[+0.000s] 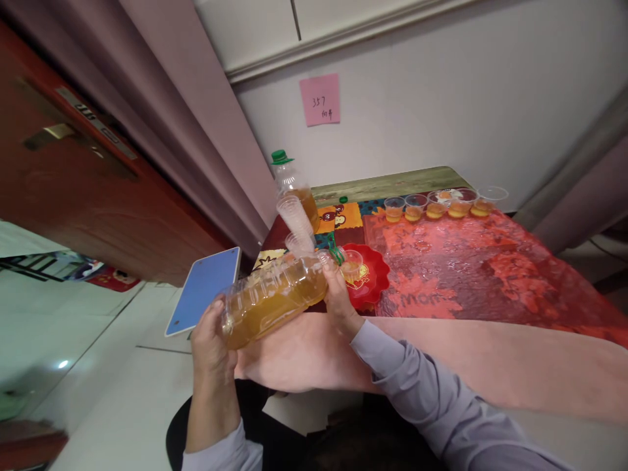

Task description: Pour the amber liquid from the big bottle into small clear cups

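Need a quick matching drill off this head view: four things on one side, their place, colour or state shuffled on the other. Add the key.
Things
1. held bottle
2. sticky note
3. plate
4. row of small cups

Place, colour or state
A. red, with a scalloped edge
B. near the far edge of the table
C. tilted, partly full
D. stuck to the wall

Right pairs: 1-C, 2-D, 3-A, 4-B
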Motion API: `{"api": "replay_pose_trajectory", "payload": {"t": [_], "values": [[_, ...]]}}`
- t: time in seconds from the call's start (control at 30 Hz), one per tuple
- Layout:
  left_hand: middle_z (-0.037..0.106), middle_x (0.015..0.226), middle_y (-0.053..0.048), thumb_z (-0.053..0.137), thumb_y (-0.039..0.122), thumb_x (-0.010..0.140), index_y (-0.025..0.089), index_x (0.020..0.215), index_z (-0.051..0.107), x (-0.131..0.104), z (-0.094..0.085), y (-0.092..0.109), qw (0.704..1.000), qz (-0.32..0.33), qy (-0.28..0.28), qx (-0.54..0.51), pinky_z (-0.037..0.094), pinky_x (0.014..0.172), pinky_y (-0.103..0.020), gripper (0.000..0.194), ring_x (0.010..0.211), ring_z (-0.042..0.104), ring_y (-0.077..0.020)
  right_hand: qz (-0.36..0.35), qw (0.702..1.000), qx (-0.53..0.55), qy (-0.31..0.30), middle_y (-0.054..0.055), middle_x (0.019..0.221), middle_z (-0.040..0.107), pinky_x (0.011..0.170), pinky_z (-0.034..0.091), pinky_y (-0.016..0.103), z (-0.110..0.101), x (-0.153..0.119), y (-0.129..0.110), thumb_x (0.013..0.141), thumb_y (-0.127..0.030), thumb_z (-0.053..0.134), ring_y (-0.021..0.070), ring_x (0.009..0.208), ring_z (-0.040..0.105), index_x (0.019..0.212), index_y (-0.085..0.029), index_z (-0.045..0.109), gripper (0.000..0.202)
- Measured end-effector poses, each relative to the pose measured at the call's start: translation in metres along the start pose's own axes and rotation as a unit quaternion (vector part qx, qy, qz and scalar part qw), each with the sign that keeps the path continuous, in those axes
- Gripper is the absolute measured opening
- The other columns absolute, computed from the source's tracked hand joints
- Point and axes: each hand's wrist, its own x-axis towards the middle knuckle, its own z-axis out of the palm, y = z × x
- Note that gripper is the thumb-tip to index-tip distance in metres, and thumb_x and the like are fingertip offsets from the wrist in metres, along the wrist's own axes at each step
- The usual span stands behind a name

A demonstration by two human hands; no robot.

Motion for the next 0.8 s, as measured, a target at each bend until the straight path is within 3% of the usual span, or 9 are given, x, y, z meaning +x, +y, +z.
{"api": "replay_pose_trajectory", "payload": {"t": [0.27,0.4,0.67,0.8], "values": [[0.081,0.101,-0.003,0.082,0.037,0.069,0.023,0.096,0.080,-0.008,0.013,-0.013,0.997,0.000,0.023,-0.068,0.058,0.098,-0.042,0.031,0.103,0.074,-0.0275,-0.029,0.998,-0.043,-0.023,0.005,0.131,0.079,0.120,0.049,0.049,-0.003,-0.003,-0.007,0.094,-0.055,0.073,0.0289,0.127,0.069,0.127,-0.025,0.074,0.045],[0.081,0.098,-0.003,0.079,0.038,0.070,0.024,0.093,0.080,-0.001,0.012,-0.028,0.996,0.012,0.006,-0.093,0.058,0.099,-0.043,0.027,0.102,0.074,-0.0280,-0.041,0.998,-0.035,-0.042,0.005,0.133,0.079,0.122,0.048,0.050,-0.003,-0.004,-0.011,0.093,-0.056,0.074,0.0296,0.131,0.069,0.129,-0.026,0.076,0.047],[0.082,0.110,-0.006,0.071,0.051,0.082,0.025,0.101,0.081,0.002,0.011,-0.058,0.990,-0.022,-0.020,-0.138,0.052,0.112,-0.049,0.034,0.124,0.069,-0.0332,-0.015,0.995,-0.009,-0.098,0.008,0.137,0.078,0.112,0.059,0.058,-0.004,-0.006,-0.015,0.088,-0.061,0.081,0.0359,0.135,0.068,0.130,-0.027,0.079,0.054],[0.080,0.120,-0.011,0.066,0.069,0.087,0.024,0.109,0.081,-0.003,0.007,-0.066,0.988,-0.025,-0.034,-0.148,0.048,0.118,-0.054,0.053,0.138,0.062,-0.0371,-0.026,0.991,-0.006,-0.134,0.009,0.143,0.075,0.113,0.058,0.062,-0.003,-0.010,-0.017,0.087,-0.063,0.081,0.0373,0.144,0.062,0.132,-0.028,0.078,0.058]]}}
